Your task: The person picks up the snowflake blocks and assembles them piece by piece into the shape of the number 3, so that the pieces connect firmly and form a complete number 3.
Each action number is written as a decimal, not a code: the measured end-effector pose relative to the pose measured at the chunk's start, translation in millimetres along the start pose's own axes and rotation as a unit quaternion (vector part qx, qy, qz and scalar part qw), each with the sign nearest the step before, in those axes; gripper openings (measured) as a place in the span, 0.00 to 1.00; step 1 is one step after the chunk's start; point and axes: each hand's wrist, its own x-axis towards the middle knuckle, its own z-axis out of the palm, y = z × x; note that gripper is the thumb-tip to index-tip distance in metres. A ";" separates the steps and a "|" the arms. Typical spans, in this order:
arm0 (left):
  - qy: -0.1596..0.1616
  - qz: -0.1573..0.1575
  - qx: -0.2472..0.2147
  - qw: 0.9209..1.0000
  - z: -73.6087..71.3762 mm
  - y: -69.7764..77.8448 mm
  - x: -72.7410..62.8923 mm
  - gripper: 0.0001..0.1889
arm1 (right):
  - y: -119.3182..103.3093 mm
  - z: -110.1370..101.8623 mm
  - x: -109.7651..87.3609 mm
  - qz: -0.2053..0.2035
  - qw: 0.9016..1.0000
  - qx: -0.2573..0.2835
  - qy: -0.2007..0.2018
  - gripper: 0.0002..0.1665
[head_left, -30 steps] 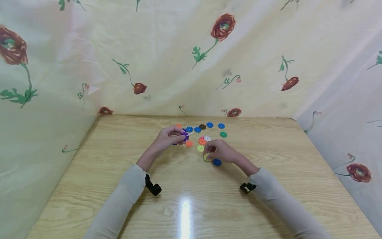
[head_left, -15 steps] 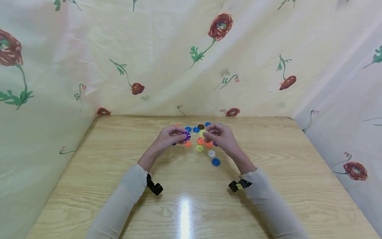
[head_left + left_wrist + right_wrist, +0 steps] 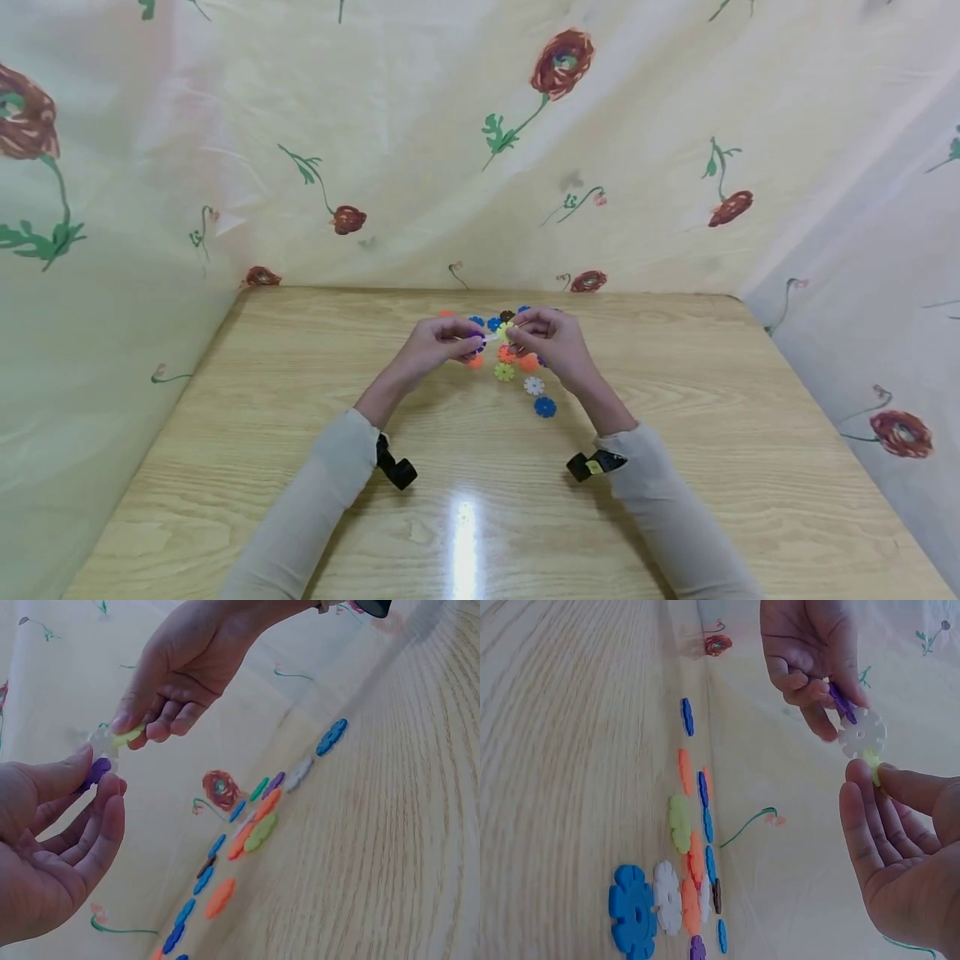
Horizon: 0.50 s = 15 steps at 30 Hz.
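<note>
My left hand (image 3: 431, 346) pinches a purple flower-shaped plastic disc (image 3: 843, 703) between thumb and fingers, above the table. A white notched disc (image 3: 862, 735) stands edge-on against the purple one, seemingly slotted into it. On the other side my right hand (image 3: 555, 346) pinches a yellow-green flower disc (image 3: 873, 766), which touches the white disc's rim. The three discs form a short row between both hands. In the left wrist view, the yellow-green disc (image 3: 129, 736) is partly covered by the right thumb. How deeply its slot sits on the white disc cannot be told.
Loose flower discs lie on the wooden table (image 3: 300, 500) beneath and beyond the hands: a blue disc (image 3: 545, 407), a white disc (image 3: 533, 385), a yellow-green disc (image 3: 504, 372), an orange disc (image 3: 475, 362) and several others. A flowered cloth (image 3: 420, 167) hangs behind.
My right hand has lifted the yellow-green disc from near the table and brought it up and left to the white disc. Lately, the left hand has shifted slightly right, narrowing the gap between the hands.
</note>
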 end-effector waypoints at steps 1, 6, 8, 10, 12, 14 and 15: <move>0.002 -0.001 0.002 1.000 1.0 -0.2 0.1 0.13 | -0.1 0.1 0.1 -0.002 1.000 0.000 -0.001 0.14; 0.027 -0.007 0.012 1.000 6.4 0.5 0.2 0.13 | -3.8 -1.4 -1.3 -0.012 1.000 -0.019 -0.007 0.12; 0.036 -0.004 0.018 0.999 8.2 1.6 0.6 0.12 | -5.5 -2.1 -1.6 -0.014 1.000 -0.024 -0.010 0.11; 0.039 0.001 0.024 0.999 9.1 2.2 1.3 0.12 | -5.9 -2.2 -1.1 -0.014 1.000 -0.022 -0.012 0.11; 0.034 0.003 0.024 0.999 8.5 2.6 1.7 0.11 | -6.8 -1.7 -0.7 -0.013 1.000 -0.019 -0.011 0.11; 0.017 0.006 0.024 1.000 6.5 3.7 1.9 0.11 | -8.6 -1.9 0.2 -0.016 1.000 -0.017 -0.010 0.12; 0.003 0.006 0.027 1.000 4.5 4.4 1.5 0.11 | -9.7 -1.8 0.5 -0.016 1.000 -0.019 -0.010 0.12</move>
